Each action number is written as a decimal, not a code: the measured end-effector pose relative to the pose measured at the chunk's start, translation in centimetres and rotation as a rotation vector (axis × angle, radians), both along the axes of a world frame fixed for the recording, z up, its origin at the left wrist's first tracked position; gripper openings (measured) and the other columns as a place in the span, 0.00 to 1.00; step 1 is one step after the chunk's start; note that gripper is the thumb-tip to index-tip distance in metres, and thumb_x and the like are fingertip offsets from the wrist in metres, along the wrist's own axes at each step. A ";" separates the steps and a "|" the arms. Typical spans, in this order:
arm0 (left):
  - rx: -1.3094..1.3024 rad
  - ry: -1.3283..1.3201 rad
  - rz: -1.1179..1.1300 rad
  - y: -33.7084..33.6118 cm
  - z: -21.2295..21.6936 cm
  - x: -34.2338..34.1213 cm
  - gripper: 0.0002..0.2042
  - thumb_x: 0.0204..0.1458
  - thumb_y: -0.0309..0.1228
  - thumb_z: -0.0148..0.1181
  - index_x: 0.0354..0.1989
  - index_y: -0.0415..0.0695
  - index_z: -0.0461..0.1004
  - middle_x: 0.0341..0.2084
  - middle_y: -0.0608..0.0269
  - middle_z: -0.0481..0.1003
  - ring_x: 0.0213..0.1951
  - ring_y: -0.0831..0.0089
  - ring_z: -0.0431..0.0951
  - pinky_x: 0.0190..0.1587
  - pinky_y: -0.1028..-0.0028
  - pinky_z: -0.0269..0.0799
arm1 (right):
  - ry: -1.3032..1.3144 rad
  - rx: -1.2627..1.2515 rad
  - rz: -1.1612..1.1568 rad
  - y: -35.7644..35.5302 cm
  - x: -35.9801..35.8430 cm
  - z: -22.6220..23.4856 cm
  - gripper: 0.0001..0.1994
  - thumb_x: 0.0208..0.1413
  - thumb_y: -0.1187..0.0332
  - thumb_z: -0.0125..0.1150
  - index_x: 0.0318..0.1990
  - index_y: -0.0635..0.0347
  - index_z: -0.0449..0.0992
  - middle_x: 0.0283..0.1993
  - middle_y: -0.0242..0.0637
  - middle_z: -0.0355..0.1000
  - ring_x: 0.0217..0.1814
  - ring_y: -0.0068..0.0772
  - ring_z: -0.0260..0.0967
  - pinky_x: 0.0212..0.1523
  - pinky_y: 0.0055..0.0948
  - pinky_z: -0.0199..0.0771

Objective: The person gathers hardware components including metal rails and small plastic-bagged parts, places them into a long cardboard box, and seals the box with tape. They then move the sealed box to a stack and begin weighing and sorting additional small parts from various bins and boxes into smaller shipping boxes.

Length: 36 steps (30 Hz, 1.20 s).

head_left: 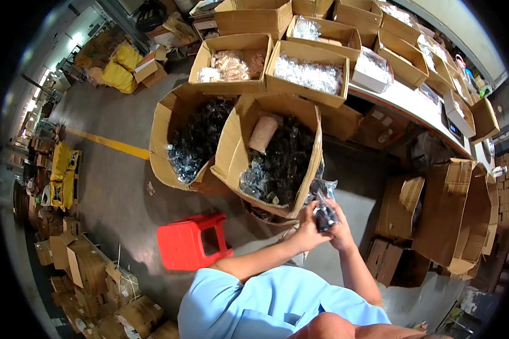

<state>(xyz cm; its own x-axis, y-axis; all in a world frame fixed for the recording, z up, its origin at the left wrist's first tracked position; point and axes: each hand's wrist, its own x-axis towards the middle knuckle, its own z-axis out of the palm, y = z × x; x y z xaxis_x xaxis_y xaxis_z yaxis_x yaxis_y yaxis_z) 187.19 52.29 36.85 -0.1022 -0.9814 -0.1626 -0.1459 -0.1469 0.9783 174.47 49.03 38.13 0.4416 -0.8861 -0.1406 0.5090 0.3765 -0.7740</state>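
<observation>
Both hands meet in front of me, just off the near right corner of a large open carton (pixel 226 141). Between them is a clear plastic bag with dark pieces inside (pixel 324 217). The fingers of my left hand (pixel 306 230) close on its left side. My right hand (pixel 341 231) grips it from the right. Black bagged items (pixel 291 164) fill the carton, and a pinkish wrapped bundle (pixel 264 133) lies on top of them. More clear plastic (pixel 329 186) shows just beyond my fingers. What the dark pieces are, I cannot make out.
Left of the carton stands another carton (pixel 163 135) of black bagged items. A red plastic stool (pixel 181 246) is on the floor at my left. Boxes of small bagged parts (pixel 308 73) line the white bench (pixel 401 104) beyond. Empty cartons (pixel 444 209) stand at right.
</observation>
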 end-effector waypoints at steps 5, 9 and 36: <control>0.153 -0.152 -0.510 1.5 5.1 2.6 0.55 0.40 0.47 0.64 0.66 0.40 0.27 0.61 0.37 0.43 0.65 0.43 0.37 0.65 0.56 0.39 | 0.201 0.140 -0.232 3.0 0.0 0.9 0.29 0.42 0.73 0.65 0.54 0.53 0.59 0.46 0.34 0.65 0.45 0.28 0.66 0.46 0.29 0.70; -0.254 -0.216 -0.428 -0.6 4.9 7.2 0.40 0.44 0.41 0.64 0.63 0.39 0.50 0.57 0.46 0.56 0.59 0.54 0.57 0.59 0.61 0.56 | 0.116 0.059 -0.269 1.2 0.7 3.4 0.42 0.41 0.76 0.62 0.65 0.49 0.46 0.51 0.42 0.65 0.47 0.41 0.69 0.48 0.37 0.72; 0.759 -1.332 0.245 -16.5 -32.9 68.9 0.24 0.50 0.28 0.49 0.58 0.61 0.61 0.67 0.63 0.38 0.64 0.42 0.39 0.59 0.46 0.50 | 1.294 1.084 0.165 -16.2 22.9 -17.9 0.38 0.48 0.57 0.62 0.65 0.59 0.54 0.72 0.44 0.35 0.74 0.42 0.28 0.67 0.47 0.34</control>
<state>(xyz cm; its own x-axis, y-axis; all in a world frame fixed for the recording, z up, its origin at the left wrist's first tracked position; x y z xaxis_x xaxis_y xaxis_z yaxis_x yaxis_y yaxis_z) 256.12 35.82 3.93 0.6599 -0.6003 -0.4519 -0.7186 -0.6798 -0.1463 197.39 32.83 20.22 -0.3693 -0.1071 -0.9231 -0.2991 0.9542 0.0089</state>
